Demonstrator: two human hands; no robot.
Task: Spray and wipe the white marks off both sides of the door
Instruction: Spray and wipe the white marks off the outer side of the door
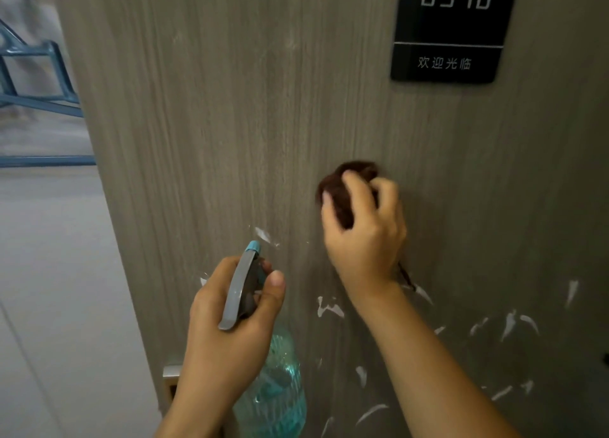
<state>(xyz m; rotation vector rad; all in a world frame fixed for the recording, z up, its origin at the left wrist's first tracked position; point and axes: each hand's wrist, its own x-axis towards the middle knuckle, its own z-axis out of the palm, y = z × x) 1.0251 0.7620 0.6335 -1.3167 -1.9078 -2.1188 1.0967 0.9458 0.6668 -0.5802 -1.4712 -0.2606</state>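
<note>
A grey wood-grain door fills the view. White marks are smeared over its lower half, with more at the lower right and faint streaks higher up. My right hand presses a bunched dark brown cloth flat against the door at mid height. My left hand grips a clear teal spray bottle by its grey trigger head; the blue nozzle points up toward a white mark.
A black number plate is fixed at the door's upper right. The door's left edge has a metal latch plate low down. Beyond that edge lie pale floor and a blue metal frame.
</note>
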